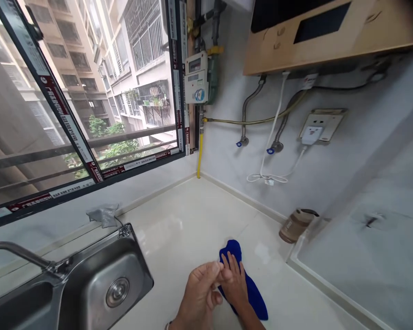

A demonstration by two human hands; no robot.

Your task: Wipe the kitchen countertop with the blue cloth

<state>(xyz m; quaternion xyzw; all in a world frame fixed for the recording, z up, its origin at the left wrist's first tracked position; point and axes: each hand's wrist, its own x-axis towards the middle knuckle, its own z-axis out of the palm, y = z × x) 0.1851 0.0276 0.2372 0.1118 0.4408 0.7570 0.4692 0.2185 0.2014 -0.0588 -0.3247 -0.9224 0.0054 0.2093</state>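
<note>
On the far left, buildings and green foliage are seen through a dark window frame [72,133], to which printed red and white strips are stuck. Below it, a curved metal faucet [17,250] is mounted beside a double stainless sink [89,286]; a round drain [117,292] is set in the nearer basin. A crumpled clear plastic bag [103,215] is left at the sink's back corner, near the wall.

In the corner, a white meter [196,80] is fixed beside the window, and a yellow pipe [200,156] is run down to the pale countertop [179,224].

At the bottom middle, the left hand [199,293] is raised over the counter, its thumb and forefinger brought together close to the right thumb; whether anything is pinched there cannot be told. The right hand [236,286] is laid palm down, fingers extended and slightly parted, on a blue cloth [254,293], which is spread lengthwise on the counter.

Above, to the right, a gold water heater [275,55] is hung on the wall. A white cord [274,119] is looped below it and led to a plug [311,134] in the outlet [330,123]. Farther down, a brown container [296,227] is placed against the wall.
</note>
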